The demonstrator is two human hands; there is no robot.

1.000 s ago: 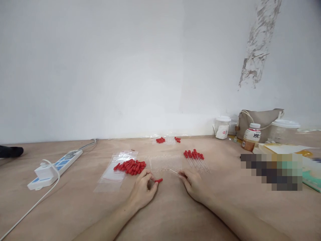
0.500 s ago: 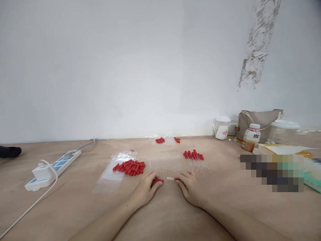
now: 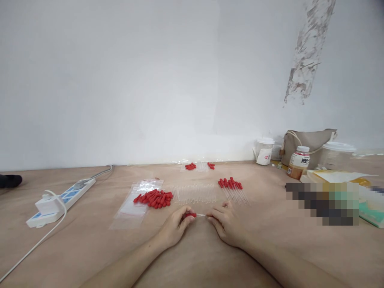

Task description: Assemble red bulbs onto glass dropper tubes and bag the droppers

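Note:
My left hand [image 3: 175,226] pinches a red rubber dropper bulb [image 3: 191,215], its open end pointing right. From the other side my right hand [image 3: 226,224] grips a clear glass dropper tube [image 3: 201,215], whose end meets the bulb's mouth; how deep it sits I cannot tell. Beyond the hands lies a row of clear tubes [image 3: 195,193]. Left of that row, a pile of red bulbs [image 3: 154,199] rests partly on clear plastic bags [image 3: 129,210]. To the right are several droppers with bulbs fitted [image 3: 232,186].
More red bulbs [image 3: 190,166] and tubes lie in plastic near the wall. A white power strip [image 3: 64,202] with a cable is at left. At right stand a lidded cup [image 3: 265,152], a bottle [image 3: 300,163], a grey bag [image 3: 312,144] and a larger lidded cup [image 3: 337,156].
The tube in my right hand has moved left to the bulb, closing the gap between them. My left hand keeps hold of the bulb. The view has shifted slightly.

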